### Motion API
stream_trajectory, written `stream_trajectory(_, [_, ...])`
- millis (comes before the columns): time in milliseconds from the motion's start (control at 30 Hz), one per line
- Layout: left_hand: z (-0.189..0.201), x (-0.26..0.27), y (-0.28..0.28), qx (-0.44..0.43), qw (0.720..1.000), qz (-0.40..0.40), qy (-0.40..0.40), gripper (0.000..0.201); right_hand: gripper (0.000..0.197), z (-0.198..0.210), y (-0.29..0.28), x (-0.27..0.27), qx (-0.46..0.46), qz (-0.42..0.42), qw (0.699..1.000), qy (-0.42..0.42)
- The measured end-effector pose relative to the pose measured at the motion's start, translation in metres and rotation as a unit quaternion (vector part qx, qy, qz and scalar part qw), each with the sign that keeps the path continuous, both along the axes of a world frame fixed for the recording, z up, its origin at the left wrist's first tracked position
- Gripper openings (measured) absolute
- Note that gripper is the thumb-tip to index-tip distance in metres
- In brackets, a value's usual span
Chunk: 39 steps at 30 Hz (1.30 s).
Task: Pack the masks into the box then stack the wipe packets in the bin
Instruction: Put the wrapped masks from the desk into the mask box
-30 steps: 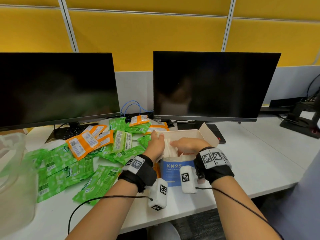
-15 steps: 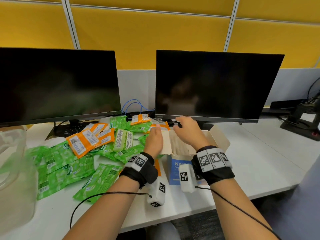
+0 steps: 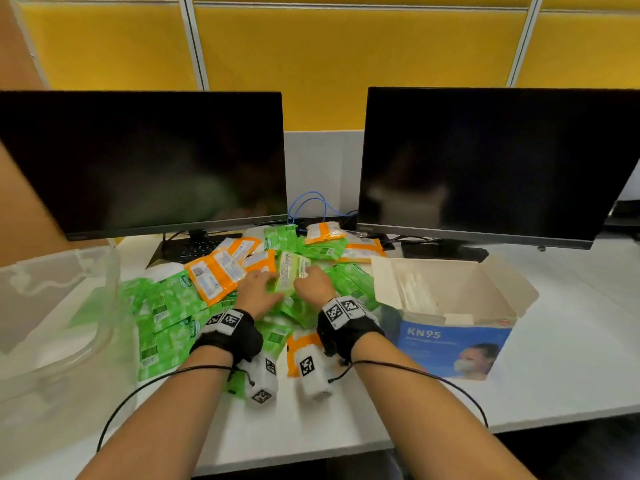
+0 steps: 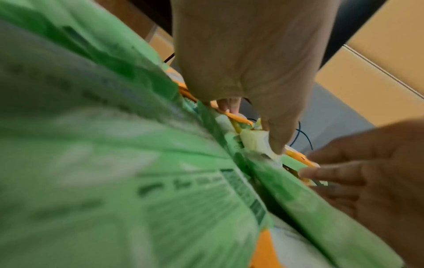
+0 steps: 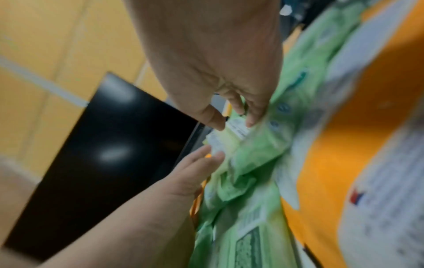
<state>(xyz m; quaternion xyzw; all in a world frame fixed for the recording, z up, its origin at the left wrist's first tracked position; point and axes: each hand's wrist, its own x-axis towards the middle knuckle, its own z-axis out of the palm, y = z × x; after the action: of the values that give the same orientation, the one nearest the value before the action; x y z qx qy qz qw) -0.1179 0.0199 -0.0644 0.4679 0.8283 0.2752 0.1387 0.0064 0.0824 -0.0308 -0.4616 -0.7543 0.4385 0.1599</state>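
A heap of green and orange wipe packets [image 3: 214, 282] lies in front of the two monitors. On top of it lies a pale green wipe packet [image 3: 289, 271]. My right hand [image 3: 306, 271] pinches the packet's right edge between thumb and fingers, as the right wrist view shows [image 5: 231, 121]. My left hand [image 3: 266, 277] rests on the heap with straight fingers touching the packet's left edge. The open KN95 mask box [image 3: 450, 334] stands to the right, with white masks [image 3: 415, 289] inside. A clear plastic bin [image 3: 59, 306] stands at the far left.
Two dark monitors [image 3: 145, 161] stand at the back, with a keyboard [image 3: 194, 249] under the left one and blue cables [image 3: 308, 206] between them. White desk [image 3: 571, 358] stretches right of the box. The desk's front edge runs under my forearms.
Both hands have left the mask box and moved left onto the packet heap. The right hand has taken hold of the pale green packet. The view has shifted left.
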Motion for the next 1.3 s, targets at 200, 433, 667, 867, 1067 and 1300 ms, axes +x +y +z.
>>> stream_trajectory(200, [-0.016,-0.003,-0.006,0.063,0.991,0.001,-0.121,0.060,0.058,-0.035,0.030,-0.007,-0.132,-0.129,0.971,0.154])
stream_trajectory(433, [-0.036,-0.004,-0.003,0.117,0.989,0.025,-0.088,0.050,0.034,-0.053,0.061,-0.011,-0.134,-0.185,0.957,0.178])
stream_trajectory(667, [-0.040,-0.006,-0.002,0.193,0.973,0.043,-0.124,0.032,0.023,-0.049,0.060,-0.026,-0.249,-0.231,0.860,0.382])
stream_trajectory(867, [-0.036,-0.004,-0.005,0.184,0.978,0.048,-0.081,0.034,0.008,-0.048,0.056,-0.022,-0.190,-0.291,0.810,0.472])
stream_trajectory(1067, [-0.032,0.002,-0.006,0.182,0.981,0.069,-0.014,0.041,0.031,-0.055,0.046,-0.029,0.106,-0.269,0.866,0.408])
stream_trajectory(1300, [-0.036,0.004,-0.003,0.176,0.982,0.056,0.033,0.046,0.032,-0.037,0.035,-0.025,0.305,-0.240,0.835,0.390])
